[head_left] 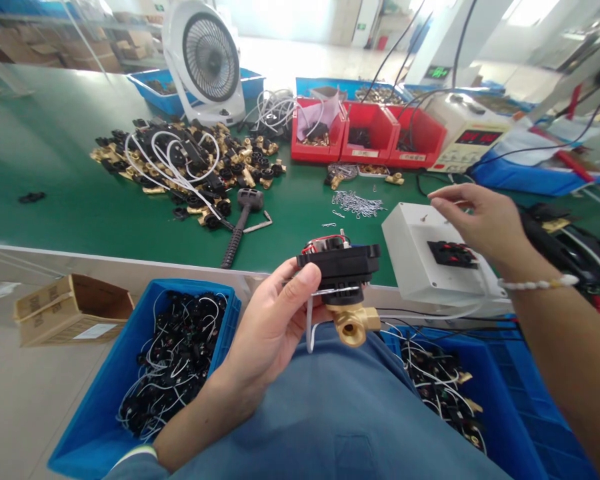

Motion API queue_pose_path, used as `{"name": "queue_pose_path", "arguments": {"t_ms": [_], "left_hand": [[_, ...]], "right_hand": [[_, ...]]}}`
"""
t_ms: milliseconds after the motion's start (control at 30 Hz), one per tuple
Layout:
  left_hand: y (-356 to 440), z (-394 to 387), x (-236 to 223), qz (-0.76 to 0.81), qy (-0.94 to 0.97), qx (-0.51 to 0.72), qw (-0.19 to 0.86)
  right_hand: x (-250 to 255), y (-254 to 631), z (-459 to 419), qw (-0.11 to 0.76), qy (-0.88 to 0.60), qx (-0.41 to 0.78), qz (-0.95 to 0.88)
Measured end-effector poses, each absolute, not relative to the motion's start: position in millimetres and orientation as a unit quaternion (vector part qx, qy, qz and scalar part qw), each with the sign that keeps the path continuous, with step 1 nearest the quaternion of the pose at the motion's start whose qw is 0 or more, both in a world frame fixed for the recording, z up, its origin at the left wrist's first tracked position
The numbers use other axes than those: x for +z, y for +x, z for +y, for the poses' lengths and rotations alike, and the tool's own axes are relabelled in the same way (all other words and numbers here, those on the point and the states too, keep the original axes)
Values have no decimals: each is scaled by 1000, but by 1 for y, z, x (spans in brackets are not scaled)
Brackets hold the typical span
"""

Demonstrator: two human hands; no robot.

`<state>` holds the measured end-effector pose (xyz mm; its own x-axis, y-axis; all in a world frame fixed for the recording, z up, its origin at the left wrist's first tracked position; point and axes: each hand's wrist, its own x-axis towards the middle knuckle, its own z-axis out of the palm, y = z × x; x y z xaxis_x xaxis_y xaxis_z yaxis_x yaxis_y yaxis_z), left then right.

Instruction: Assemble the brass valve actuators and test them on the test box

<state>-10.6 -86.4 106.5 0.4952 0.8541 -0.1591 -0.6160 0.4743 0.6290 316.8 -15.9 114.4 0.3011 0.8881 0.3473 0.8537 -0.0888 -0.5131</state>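
Note:
My left hand [270, 327] holds a valve assembly [343, 280] over my lap: a black plastic body with red wires on top, a brass fitting [354, 323] below and a white cable hanging down. My right hand [480, 220] hovers with fingers loosely apart above a white test box [415, 257] that has a black terminal block [453, 253]. It holds nothing that I can see. A beaded bracelet is on that wrist.
A pile of brass-and-black valves with white cables [185, 167] lies on the green table [55, 193]. Small metal clips [357, 203], red bins [365, 137], a fan [207, 60], a meter [473, 137] and a black tool [240, 223] stand beyond. Blue crates [105, 407] flank my lap; cardboard box [73, 307] at left.

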Motion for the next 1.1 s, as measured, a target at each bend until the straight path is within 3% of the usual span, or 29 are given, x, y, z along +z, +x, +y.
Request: {"name": "queue_pose_path", "arguments": {"t_ms": [100, 233, 333, 400, 833, 1100], "left_hand": [[-10, -86, 105, 224, 246, 448, 830], [-9, -82, 104, 218, 225, 464, 828], [-10, -77, 106, 239, 181, 441, 846], [-10, -75, 108, 252, 137, 411, 865], [0, -86, 118, 245, 198, 412, 855], [-8, -85, 118, 418, 236, 500, 721]], "right_hand": [[99, 275, -53, 322, -647, 71, -688], [43, 231, -97, 138, -513, 246, -811], [-1, 227, -112, 19, -542, 242, -804], [-21, 231, -116, -1, -565, 231, -792], [-52, 229, -122, 152, -522, 289, -788], [-40, 208, -129, 217, -506, 262, -792]]}}
